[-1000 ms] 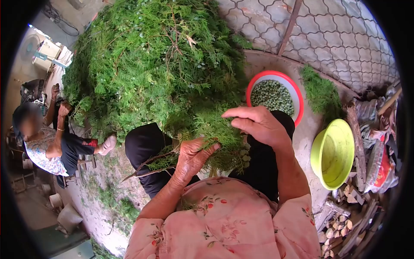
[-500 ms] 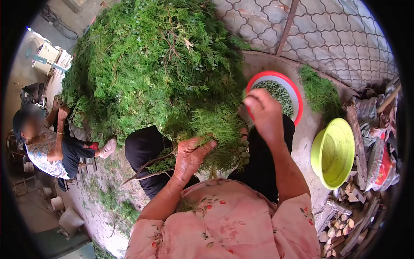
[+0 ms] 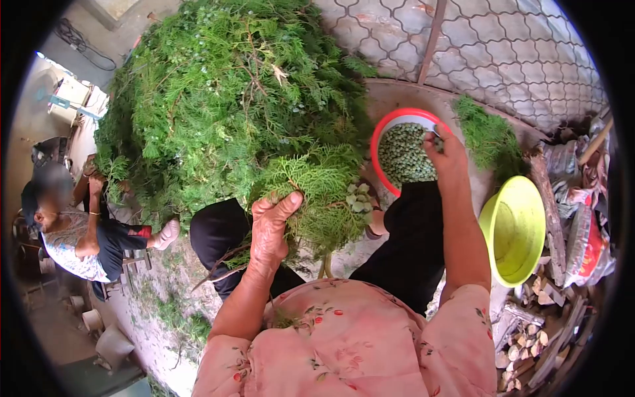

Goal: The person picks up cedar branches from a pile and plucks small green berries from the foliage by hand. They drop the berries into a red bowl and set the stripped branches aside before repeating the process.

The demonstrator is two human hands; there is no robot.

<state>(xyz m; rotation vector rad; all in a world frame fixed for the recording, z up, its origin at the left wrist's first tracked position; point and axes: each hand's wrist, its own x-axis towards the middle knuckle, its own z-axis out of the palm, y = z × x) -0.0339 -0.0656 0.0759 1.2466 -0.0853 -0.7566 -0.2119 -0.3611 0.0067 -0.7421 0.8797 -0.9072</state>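
Observation:
My left hand (image 3: 271, 225) is closed around a leafy evergreen branch (image 3: 317, 192), its thumb against the fronds. The bare stem end pokes out to the lower left, and a cluster of pale green seed cones (image 3: 359, 198) hangs on the right side. Over the right part of a red-rimmed basin (image 3: 375, 155), my right hand (image 3: 447, 153) has its fingertips pinched together. Whatever may be between those fingertips is too small to make out. Many loose green cones (image 3: 405, 153) lie inside the basin. A large heap of cut evergreen branches (image 3: 218, 99) rises in front of me.
A yellow-green basin (image 3: 516, 231) stands at my right, near split firewood (image 3: 529, 344) and filled sacks (image 3: 582, 245). Behind the red-rimmed basin runs a wire mesh fence (image 3: 503, 59), with a loose sprig (image 3: 486, 135) beside it. Another person (image 3: 73, 225) sits at the left, hands at the heap.
My right hand has moved right, from the near side of the red-rimmed basin to over its right part. My left hand has shifted slightly left and up, still holding the branch.

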